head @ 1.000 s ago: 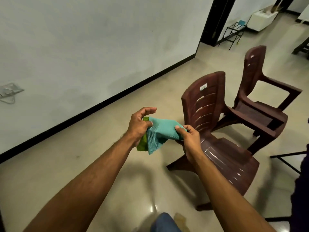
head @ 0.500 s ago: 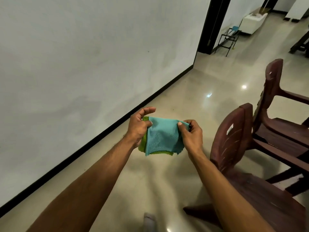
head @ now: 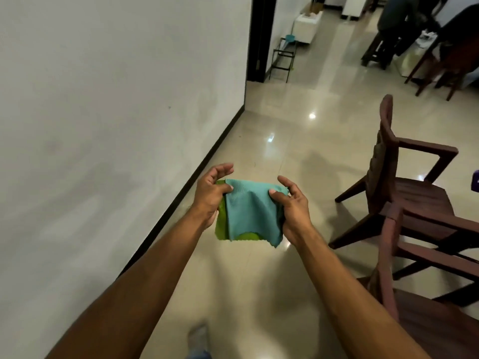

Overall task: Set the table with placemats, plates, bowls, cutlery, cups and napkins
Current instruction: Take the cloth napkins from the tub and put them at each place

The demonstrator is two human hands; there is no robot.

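Observation:
Both hands hold cloth napkins out in front of me above the floor. A teal napkin (head: 250,212) hangs in front, stretched between the thumbs. A green napkin (head: 222,224) lies behind it and shows at its left edge and bottom. My left hand (head: 210,191) pinches the top left corner of the pair, index finger raised. My right hand (head: 293,204) grips the right edge. No table, plates or cutlery are in view.
A white wall (head: 103,125) with a black skirting runs along my left. Two dark brown chairs (head: 404,193) stand close on the right. Far ahead are a doorway, a small black rack (head: 282,59), a white box and persons at dark furniture (head: 388,40).
The view has swung left and forward along the wall, so the chairs slid to the right. The teal napkin has been pulled wider and flatter between my hands.

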